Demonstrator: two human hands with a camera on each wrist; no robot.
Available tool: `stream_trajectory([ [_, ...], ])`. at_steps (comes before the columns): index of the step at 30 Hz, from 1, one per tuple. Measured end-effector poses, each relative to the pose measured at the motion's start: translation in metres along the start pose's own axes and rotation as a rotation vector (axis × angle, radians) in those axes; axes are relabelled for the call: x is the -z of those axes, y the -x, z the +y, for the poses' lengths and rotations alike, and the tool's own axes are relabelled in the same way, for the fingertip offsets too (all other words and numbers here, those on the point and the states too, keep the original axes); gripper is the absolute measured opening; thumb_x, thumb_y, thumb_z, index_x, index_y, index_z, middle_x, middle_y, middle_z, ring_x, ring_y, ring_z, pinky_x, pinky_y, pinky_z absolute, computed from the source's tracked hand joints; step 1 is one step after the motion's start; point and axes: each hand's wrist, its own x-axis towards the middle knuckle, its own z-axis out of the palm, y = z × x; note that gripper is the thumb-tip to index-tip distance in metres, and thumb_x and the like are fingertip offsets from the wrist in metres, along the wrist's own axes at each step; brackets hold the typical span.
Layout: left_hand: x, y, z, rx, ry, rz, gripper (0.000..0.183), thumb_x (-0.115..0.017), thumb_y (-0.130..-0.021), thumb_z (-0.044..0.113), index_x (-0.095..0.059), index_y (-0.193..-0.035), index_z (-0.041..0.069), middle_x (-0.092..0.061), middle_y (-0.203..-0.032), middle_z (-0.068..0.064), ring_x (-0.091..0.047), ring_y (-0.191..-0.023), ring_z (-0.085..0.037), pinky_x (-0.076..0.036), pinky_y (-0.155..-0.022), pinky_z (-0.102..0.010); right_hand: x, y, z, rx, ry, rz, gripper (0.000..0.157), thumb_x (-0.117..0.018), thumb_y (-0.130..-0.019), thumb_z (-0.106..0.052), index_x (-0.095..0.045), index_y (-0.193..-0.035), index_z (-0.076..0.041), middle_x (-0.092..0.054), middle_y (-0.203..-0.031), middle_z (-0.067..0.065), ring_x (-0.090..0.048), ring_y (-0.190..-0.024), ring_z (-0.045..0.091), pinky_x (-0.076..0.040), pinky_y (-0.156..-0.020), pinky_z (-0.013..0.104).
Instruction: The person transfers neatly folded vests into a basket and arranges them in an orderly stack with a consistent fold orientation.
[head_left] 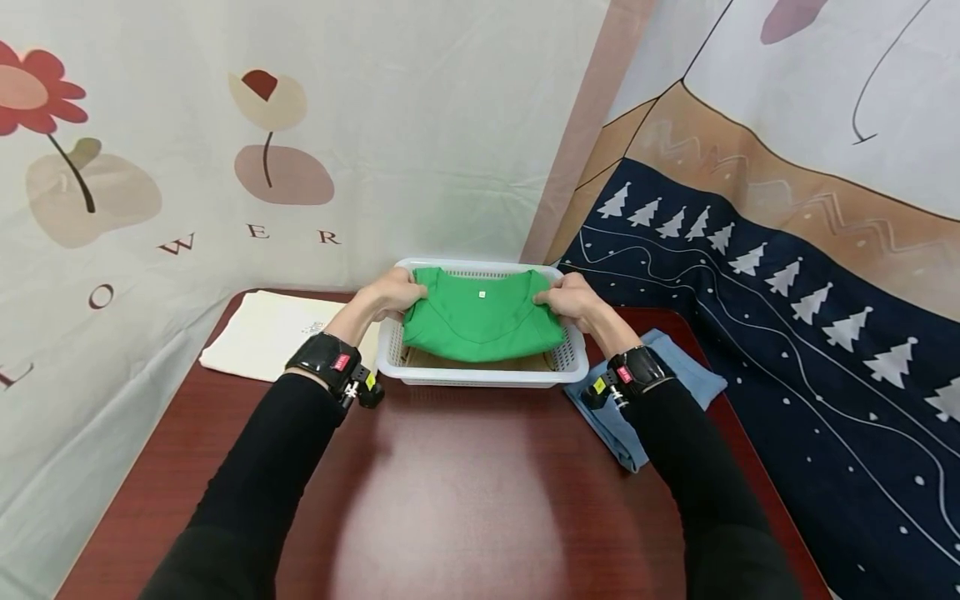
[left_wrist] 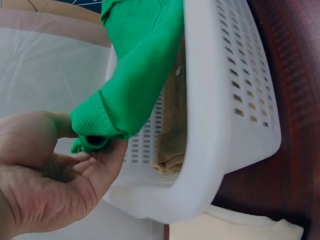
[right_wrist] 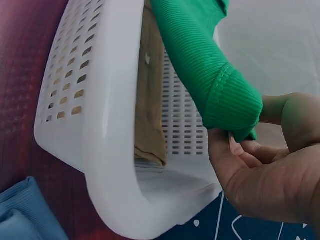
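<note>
A folded green shirt (head_left: 483,321) is held by both hands over a white plastic basket (head_left: 480,377) with slotted walls. My left hand (head_left: 393,292) pinches its left end, thumb on one side and fingers beneath, as the left wrist view shows. At the opposite end my right hand (head_left: 572,298) pinches the cloth in the same way. Inside the basket, under the shirt, lies a folded brown cloth (left_wrist: 172,120), also visible as brown cloth (right_wrist: 150,90) in the right wrist view.
A folded cream cloth (head_left: 258,333) lies on the dark red table (head_left: 465,483), left of the basket. To the right, partly beneath the right forearm, is a folded blue cloth (head_left: 686,367). Printed curtains (head_left: 420,125) hang behind the table, and a navy tree-patterned one (head_left: 750,333) borders its right side.
</note>
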Motion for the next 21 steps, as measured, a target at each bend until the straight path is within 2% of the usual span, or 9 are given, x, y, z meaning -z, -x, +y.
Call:
stream_trajectory([
  [3, -0.003, -0.002, -0.002, -0.006, -0.046, 0.014, 0.021, -0.047, -0.116, 0.011, -0.050, -0.096, 0.006, -0.051, -0.106, -0.006, -0.064, -0.089, -0.015, -0.067, -0.105, -0.045, -0.004, -0.002, 0.002, 0.010, 0.062, 0.009, 0.026, -0.069, -0.108, -0.012, -0.065, -0.084, -0.008, -0.038, -0.055, -0.012, -0.037, -0.046, 0.005, -0.039, -0.051, 0.023],
  [6, -0.007, -0.007, -0.006, -0.008, -0.140, 0.053, 0.019, -0.047, -0.115, 0.011, -0.055, -0.101, 0.001, -0.053, -0.112, -0.012, -0.065, -0.092, -0.019, -0.068, -0.096, -0.041, -0.007, -0.004, 0.004, 0.014, 0.117, 0.012, 0.027, -0.070, -0.108, -0.012, -0.065, -0.082, -0.007, -0.035, -0.055, -0.012, -0.035, -0.044, 0.005, -0.037, -0.050, 0.023],
  [9, -0.008, -0.018, -0.013, 0.001, -0.260, 0.101, 0.022, -0.049, -0.114, 0.014, -0.059, -0.113, -0.005, -0.056, -0.118, -0.020, -0.067, -0.095, -0.025, -0.066, -0.082, -0.036, -0.010, -0.006, 0.007, 0.009, 0.161, 0.021, 0.033, -0.069, -0.109, -0.011, -0.061, -0.077, -0.009, -0.033, -0.056, -0.012, -0.035, -0.045, 0.006, -0.037, -0.051, 0.025],
  [12, -0.008, -0.036, -0.022, -0.004, -0.360, 0.121, 0.034, -0.051, -0.114, 0.018, -0.058, -0.130, -0.012, -0.059, -0.128, -0.028, -0.069, -0.104, -0.033, -0.063, -0.081, -0.038, -0.013, -0.008, 0.009, 0.009, 0.198, 0.043, 0.041, -0.069, -0.108, -0.011, -0.054, -0.070, -0.013, -0.033, -0.058, -0.010, -0.037, -0.047, 0.007, -0.038, -0.052, 0.025],
  [13, -0.006, -0.050, -0.031, -0.022, -0.407, 0.137, 0.038, -0.053, -0.112, 0.019, -0.058, -0.133, -0.012, -0.061, -0.130, -0.030, -0.068, -0.106, -0.037, -0.063, -0.081, -0.039, -0.014, -0.009, 0.010, 0.011, 0.208, 0.052, 0.043, -0.070, -0.108, -0.010, -0.051, -0.068, -0.014, -0.034, -0.059, -0.010, -0.039, -0.049, 0.007, -0.039, -0.052, 0.025],
  [15, -0.005, -0.065, -0.041, -0.036, -0.462, 0.132, 0.046, -0.055, -0.113, 0.023, -0.055, -0.142, -0.013, -0.061, -0.136, -0.030, -0.066, -0.115, -0.040, -0.062, -0.090, -0.043, -0.015, -0.010, 0.012, 0.019, 0.222, 0.060, 0.048, -0.070, -0.106, -0.009, -0.047, -0.065, -0.015, -0.035, -0.060, -0.008, -0.041, -0.051, 0.009, -0.039, -0.052, 0.026],
  [17, -0.003, -0.081, -0.052, -0.075, -0.513, 0.132, 0.047, -0.057, -0.112, 0.025, -0.057, -0.139, -0.013, -0.063, -0.131, -0.029, -0.065, -0.112, -0.039, -0.061, -0.090, -0.044, -0.017, -0.011, 0.013, 0.031, 0.233, 0.057, 0.051, -0.071, -0.106, -0.008, -0.044, -0.063, -0.016, -0.036, -0.061, -0.008, -0.041, -0.052, 0.010, -0.039, -0.052, 0.026],
  [19, -0.005, -0.086, -0.054, -0.070, -0.550, 0.123, 0.045, -0.057, -0.111, 0.024, -0.059, -0.136, -0.013, -0.065, -0.129, -0.029, -0.068, -0.110, -0.039, -0.065, -0.089, -0.044, -0.018, -0.011, 0.014, 0.039, 0.256, 0.051, 0.051, -0.071, -0.105, -0.008, -0.043, -0.063, -0.016, -0.035, -0.062, -0.007, -0.042, -0.054, 0.010, -0.039, -0.053, 0.027],
  [21, -0.009, -0.074, -0.044, -0.052, -0.557, 0.098, 0.040, -0.056, -0.111, 0.021, -0.061, -0.133, -0.012, -0.067, -0.128, -0.029, -0.073, -0.104, -0.036, -0.067, -0.084, -0.041, -0.020, -0.012, 0.015, 0.040, 0.278, 0.044, 0.051, -0.070, -0.106, -0.008, -0.042, -0.064, -0.015, -0.034, -0.063, -0.006, -0.041, -0.055, 0.011, -0.038, -0.055, 0.027],
])
